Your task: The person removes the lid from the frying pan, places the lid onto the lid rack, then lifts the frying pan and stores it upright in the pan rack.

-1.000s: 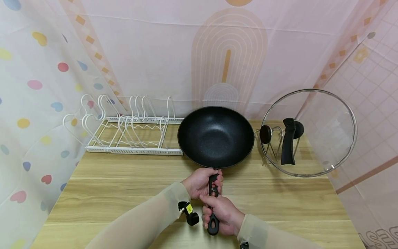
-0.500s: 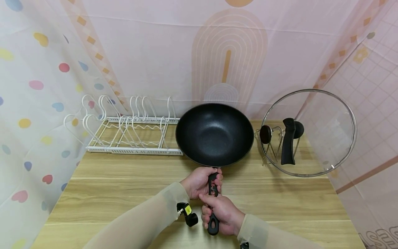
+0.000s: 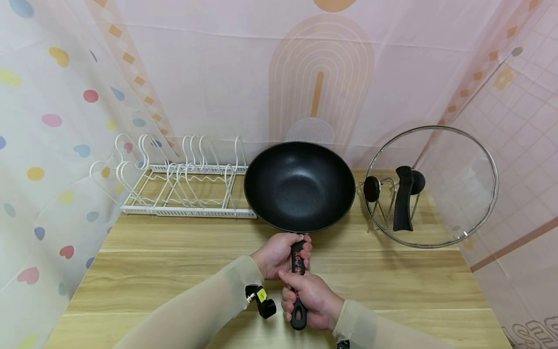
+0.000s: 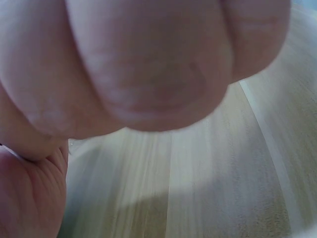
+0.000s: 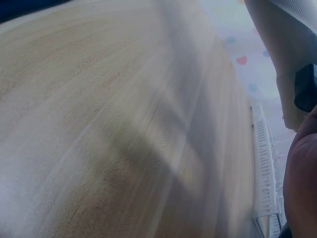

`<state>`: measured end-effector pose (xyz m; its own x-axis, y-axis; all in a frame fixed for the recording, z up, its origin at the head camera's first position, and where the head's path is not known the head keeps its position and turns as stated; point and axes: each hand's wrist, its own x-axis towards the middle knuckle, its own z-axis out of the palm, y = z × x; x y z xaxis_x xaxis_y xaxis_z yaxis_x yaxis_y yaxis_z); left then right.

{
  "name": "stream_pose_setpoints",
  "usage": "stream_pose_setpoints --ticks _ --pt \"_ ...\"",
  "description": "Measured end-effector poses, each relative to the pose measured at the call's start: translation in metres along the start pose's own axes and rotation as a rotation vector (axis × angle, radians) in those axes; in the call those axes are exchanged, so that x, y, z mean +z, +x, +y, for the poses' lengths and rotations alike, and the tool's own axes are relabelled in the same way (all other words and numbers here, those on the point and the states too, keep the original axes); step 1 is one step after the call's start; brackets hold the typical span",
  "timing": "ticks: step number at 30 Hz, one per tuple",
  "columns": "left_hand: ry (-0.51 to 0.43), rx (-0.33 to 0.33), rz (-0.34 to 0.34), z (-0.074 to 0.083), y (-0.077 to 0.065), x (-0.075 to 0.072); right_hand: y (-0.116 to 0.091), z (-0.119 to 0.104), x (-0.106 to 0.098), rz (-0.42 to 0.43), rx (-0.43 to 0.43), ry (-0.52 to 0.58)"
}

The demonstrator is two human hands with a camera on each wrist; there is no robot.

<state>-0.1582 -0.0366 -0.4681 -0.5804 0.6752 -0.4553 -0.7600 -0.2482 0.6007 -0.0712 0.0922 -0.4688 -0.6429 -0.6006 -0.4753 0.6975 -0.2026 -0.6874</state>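
Note:
A black wok [image 3: 300, 186] faces up at the middle of the head view, its long handle [image 3: 298, 264] pointing toward the person. My left hand [image 3: 281, 254] grips the handle close to the bowl. Lower down, my right hand [image 3: 314, 298] curls round the same handle, leaving the looped end showing below it. The left wrist view is largely filled by curled left-hand fingers [image 4: 153, 64] over the wooden surface. In the right wrist view only part of a hand [image 5: 303, 178] shows at the right edge.
Left of the wok stands a white wire rack [image 3: 187, 212] with several upright loops, its right end close to the wok's rim. On the right, a large glass lid [image 3: 457, 194] with a black handle leans upright in a small wire stand [image 3: 383, 213]. Patterned curtains [image 3: 218, 72] enclose the wooden table [image 3: 174, 252].
The wok has shifted slightly left and away from the person, its rim now higher in the head view. Both hands keep their grip on the handle.

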Motion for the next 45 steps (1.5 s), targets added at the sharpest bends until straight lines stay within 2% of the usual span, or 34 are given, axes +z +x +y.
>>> stream_pose_setpoints --ticks 13,33,45 --pt "0.039 0.025 -0.033 0.003 -0.004 0.003 -0.001 -0.002 0.003 -0.006 -0.009 0.003" --pt "0.083 0.058 -0.022 0.006 -0.010 0.010 -0.006 -0.006 0.008 -0.031 -0.027 -0.010" --pt "0.030 0.092 -0.046 0.010 -0.014 0.016 -0.010 -0.013 0.010 -0.071 -0.047 -0.015"
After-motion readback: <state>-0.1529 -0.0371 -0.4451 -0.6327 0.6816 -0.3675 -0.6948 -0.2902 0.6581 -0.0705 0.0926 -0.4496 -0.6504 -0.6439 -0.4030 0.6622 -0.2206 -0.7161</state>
